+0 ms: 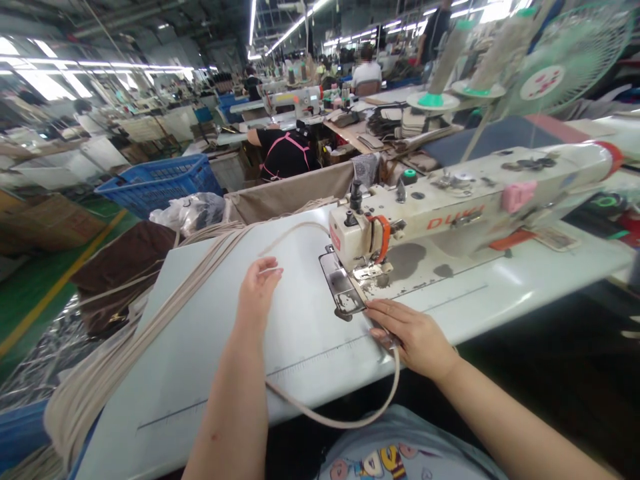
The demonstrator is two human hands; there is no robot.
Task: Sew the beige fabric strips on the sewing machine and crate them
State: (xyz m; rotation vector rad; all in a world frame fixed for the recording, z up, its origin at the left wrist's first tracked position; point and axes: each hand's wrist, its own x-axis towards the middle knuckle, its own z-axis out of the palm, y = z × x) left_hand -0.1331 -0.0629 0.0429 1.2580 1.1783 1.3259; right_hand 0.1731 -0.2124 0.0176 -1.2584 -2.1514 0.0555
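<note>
The right hand [420,339] pinches the beige strip [345,424] near the presser foot [373,272], the left hand [260,288] empty, fingers loosely parted, and that drooping loop could twist, dragging everything crooked!

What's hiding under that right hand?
A beige cord comes out from beneath the right hand and loops past the edge of the tabletop. The part under the fingers is covered.

orange lettering [437,222] starting "DU" on the sewing machine [475,190], remainder unclear, shirt print [385,461] illegible
</note>
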